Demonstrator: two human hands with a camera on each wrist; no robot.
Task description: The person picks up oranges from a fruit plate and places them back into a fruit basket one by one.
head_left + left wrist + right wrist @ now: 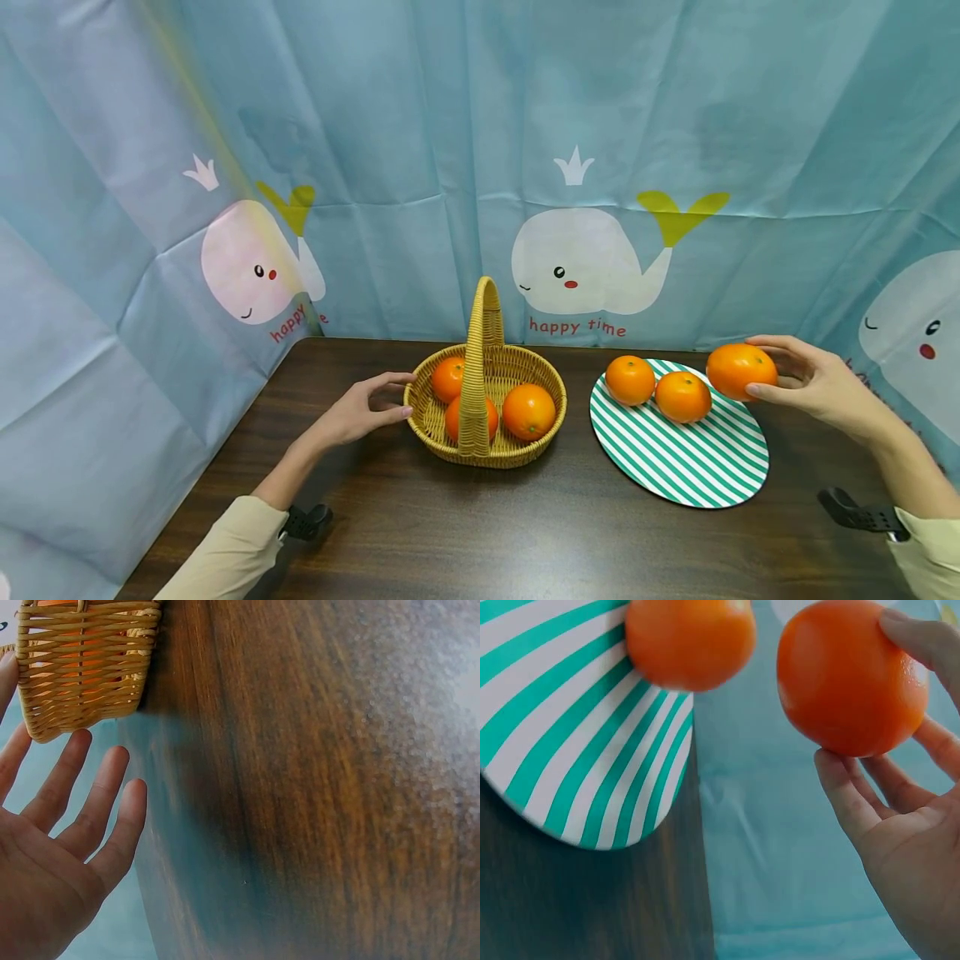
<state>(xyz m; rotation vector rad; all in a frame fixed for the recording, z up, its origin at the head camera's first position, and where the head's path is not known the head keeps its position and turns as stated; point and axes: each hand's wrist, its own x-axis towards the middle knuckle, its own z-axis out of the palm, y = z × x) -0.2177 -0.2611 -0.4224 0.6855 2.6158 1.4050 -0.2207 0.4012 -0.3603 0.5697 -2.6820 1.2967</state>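
My right hand [828, 387] holds an orange [741, 372] between thumb and fingertips, above the right edge of a green-and-white striped round mat [705, 471]. The right wrist view shows this held orange [851, 682] with the thumb on one side and fingers on the other. Two more oranges lie on the mat, a left one [630, 380] and a right one [683, 397]. With fingers spread and relaxed, my left hand [360, 412] touches the left rim of a wicker basket [435, 446]. Inside the basket are three oranges, one [528, 412] right of the handle.
The basket's tall arched handle [474, 375] rises over its middle. Both stand on a dark wooden table [450, 533]. A light blue curtain [420, 208] with printed whales hangs behind the table and along its left side.
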